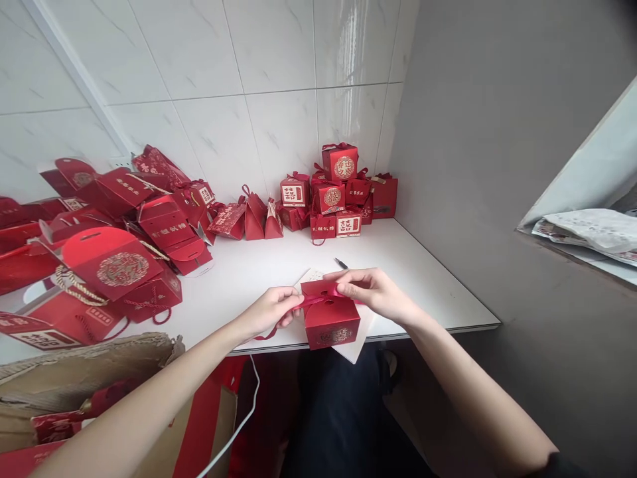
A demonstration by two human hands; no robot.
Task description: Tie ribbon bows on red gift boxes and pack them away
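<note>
A red gift box (332,326) with a gold round emblem on its front sits at the table's near edge, on top of some pale paper (354,345). A dark red ribbon (313,301) crosses the box's top. My left hand (279,309) pinches the ribbon at the box's left side, and a loose tail hangs below the fingers. At the top right of the box, my right hand (371,292) has its thumb and fingers closed on the ribbon near the middle. The right fingertips are partly hidden behind the box top.
A black pen (341,263) lies behind the box. Red boxes (334,198) are stacked against the tiled wall, and a heap of red boxes and bags (124,265) covers the table's left. An open cardboard carton (99,365) stands below left, near a white cable (253,392). A grey wall (462,166) bounds the right.
</note>
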